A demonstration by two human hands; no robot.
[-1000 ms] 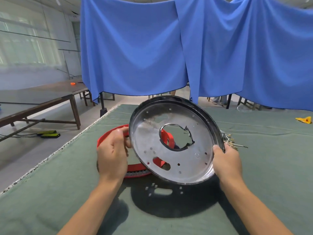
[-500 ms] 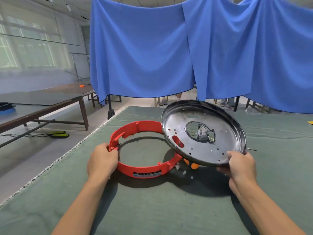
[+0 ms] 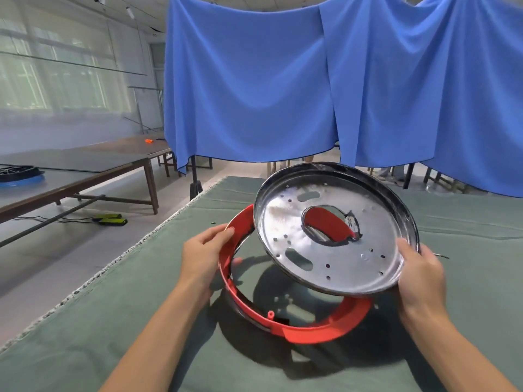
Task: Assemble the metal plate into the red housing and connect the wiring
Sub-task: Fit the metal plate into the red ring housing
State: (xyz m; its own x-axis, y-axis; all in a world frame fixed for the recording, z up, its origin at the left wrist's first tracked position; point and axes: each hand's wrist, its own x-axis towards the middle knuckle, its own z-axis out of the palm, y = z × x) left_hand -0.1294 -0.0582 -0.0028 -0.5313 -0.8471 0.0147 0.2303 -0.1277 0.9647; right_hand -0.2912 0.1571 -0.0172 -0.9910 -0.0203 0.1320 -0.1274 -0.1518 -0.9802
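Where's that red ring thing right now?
In the head view, the red housing sits centre, tilted up off the green table cover, gripped by the left hand, under the metal plate.

Blue cloth [image 3: 254, 89] behind; wooden table [image 3: 85, 165] left.

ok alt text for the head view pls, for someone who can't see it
A person's right hand holds a round metal plate tilted above a red ring housing, which the left hand grips and lifts by its rim over a green-covered table. Blue cloth hangs behind.
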